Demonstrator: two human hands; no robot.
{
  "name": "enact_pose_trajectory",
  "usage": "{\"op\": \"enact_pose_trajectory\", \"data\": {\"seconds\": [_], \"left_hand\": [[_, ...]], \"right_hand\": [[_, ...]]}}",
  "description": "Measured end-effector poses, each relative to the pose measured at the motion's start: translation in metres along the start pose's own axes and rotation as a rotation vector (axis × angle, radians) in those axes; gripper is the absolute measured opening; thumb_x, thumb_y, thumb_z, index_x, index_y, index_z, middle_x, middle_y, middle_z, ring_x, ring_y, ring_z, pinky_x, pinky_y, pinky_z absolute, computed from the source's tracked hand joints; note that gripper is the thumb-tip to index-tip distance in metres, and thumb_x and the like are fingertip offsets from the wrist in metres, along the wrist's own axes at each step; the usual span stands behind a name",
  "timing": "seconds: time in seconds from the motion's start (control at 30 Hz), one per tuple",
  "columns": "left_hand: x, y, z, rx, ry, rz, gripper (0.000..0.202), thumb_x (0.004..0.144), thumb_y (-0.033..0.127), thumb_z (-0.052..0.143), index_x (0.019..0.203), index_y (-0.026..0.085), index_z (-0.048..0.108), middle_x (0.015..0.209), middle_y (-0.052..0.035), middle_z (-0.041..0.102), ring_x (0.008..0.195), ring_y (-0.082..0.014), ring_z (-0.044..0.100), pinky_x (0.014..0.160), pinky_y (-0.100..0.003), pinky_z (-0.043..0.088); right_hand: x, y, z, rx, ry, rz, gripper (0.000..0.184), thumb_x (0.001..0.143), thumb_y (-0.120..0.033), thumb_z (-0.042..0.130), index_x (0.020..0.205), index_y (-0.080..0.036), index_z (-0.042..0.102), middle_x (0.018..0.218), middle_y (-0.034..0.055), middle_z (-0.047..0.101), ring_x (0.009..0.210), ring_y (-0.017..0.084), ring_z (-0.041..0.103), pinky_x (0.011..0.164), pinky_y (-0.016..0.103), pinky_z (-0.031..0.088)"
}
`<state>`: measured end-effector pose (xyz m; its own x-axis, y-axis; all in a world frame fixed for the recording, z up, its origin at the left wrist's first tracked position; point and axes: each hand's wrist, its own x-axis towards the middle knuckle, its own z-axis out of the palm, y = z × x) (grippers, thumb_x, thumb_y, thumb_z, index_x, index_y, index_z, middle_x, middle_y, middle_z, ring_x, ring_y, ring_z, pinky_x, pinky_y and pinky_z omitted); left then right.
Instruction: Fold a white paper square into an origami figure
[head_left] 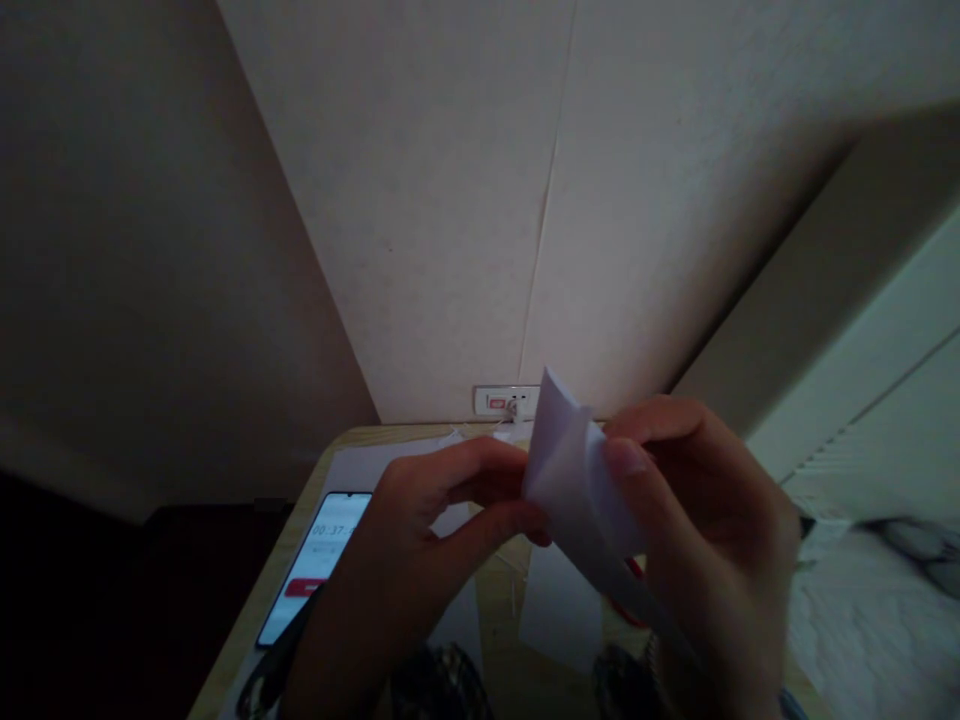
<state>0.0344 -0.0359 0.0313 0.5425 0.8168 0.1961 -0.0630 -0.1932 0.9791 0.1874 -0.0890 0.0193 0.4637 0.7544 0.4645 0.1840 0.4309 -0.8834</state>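
A folded piece of white paper (564, 470) is held up above the small table, its pointed corner facing the wall. My left hand (442, 520) pinches its left edge between thumb and fingers. On the other side, my right hand (697, 520) grips a curled flap of the same paper, thumb in front and fingers partly hidden behind. The lower end of the paper runs down behind my right hand. Beneath the hands, another white sheet (559, 610) lies on the wooden table (502, 640).
A phone (319, 555) with a lit timer screen lies at the left on white paper. Something red (634, 590) shows partly behind the right hand. A wall socket (495, 401) with a plug sits just above the table's back edge. White bedding (862, 620) is at the right.
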Motion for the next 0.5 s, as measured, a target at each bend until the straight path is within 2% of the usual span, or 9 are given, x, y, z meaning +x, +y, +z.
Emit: {"op": "enact_pose_trajectory", "data": {"seconds": [0.13, 0.23, 0.37, 0.5], "left_hand": [[0.0, -0.001, -0.004, -0.001, 0.095, 0.002, 0.013, 0.086, 0.016, 0.078, 0.081, 0.028, 0.081, 0.071, 0.0076, 0.078, 0.072, -0.0118, 0.075, 0.071, -0.018, 0.056], [0.0, 0.0, -0.008, 0.059, 0.179, 0.01, 0.011, 0.086, 0.02, 0.079, 0.079, 0.028, 0.082, 0.074, 0.0063, 0.08, 0.073, -0.0136, 0.074, 0.071, -0.02, 0.055], [0.002, 0.0, -0.012, 0.16, 0.223, 0.02, 0.01, 0.086, 0.024, 0.077, 0.079, 0.027, 0.083, 0.08, 0.005, 0.081, 0.072, -0.015, 0.07, 0.076, -0.025, 0.055], [0.003, -0.005, -0.013, 0.177, 0.282, 0.082, 0.015, 0.088, 0.024, 0.073, 0.075, 0.025, 0.08, 0.072, 0.0037, 0.073, 0.068, -0.0166, 0.065, 0.067, -0.026, 0.05]], "right_hand": [[0.004, 0.002, -0.005, -0.042, -0.075, -0.034, 0.016, 0.095, -0.024, 0.07, 0.08, -0.027, 0.068, 0.071, -0.0064, 0.066, 0.064, 0.012, 0.062, 0.06, 0.025, 0.047], [0.009, 0.004, -0.008, -0.061, -0.12, -0.052, 0.017, 0.094, -0.018, 0.068, 0.081, -0.028, 0.068, 0.073, -0.0072, 0.068, 0.067, 0.011, 0.063, 0.062, 0.024, 0.046], [0.012, 0.003, -0.01, -0.084, -0.195, -0.026, 0.014, 0.094, -0.02, 0.069, 0.081, -0.027, 0.068, 0.074, -0.0058, 0.068, 0.068, 0.013, 0.064, 0.063, 0.026, 0.047], [0.014, 0.002, -0.011, -0.152, -0.273, -0.019, 0.011, 0.092, -0.022, 0.068, 0.082, -0.025, 0.067, 0.077, -0.0036, 0.069, 0.073, 0.015, 0.065, 0.065, 0.026, 0.049]]}}
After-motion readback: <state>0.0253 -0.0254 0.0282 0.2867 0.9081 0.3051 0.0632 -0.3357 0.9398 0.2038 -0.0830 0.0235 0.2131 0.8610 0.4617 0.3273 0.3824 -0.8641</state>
